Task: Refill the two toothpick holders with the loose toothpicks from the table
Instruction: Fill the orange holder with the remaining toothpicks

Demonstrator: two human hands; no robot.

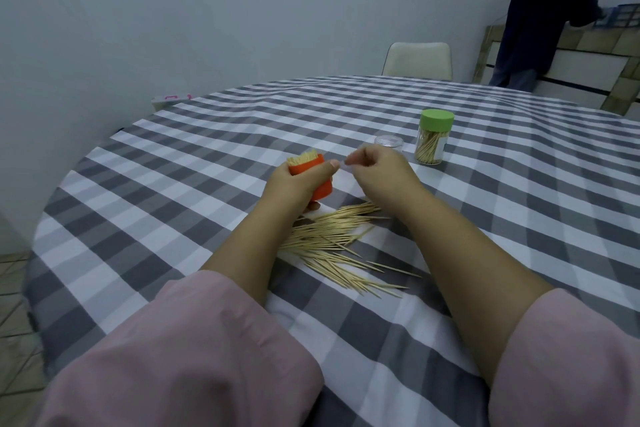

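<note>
wooden toothpicks (332, 246), matt cloth tablecloth (207, 156)

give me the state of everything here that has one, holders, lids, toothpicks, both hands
orange holder: open, tilted, packed with toothpicks, gripped by the left hand
green-lidded holder: upright, capped, partly filled
clear cap: off, resting on the tablecloth
loose toothpicks: scattered in a pile on the cloth
right hand: fingers curled; whether they pinch a toothpick cannot be told
</note>
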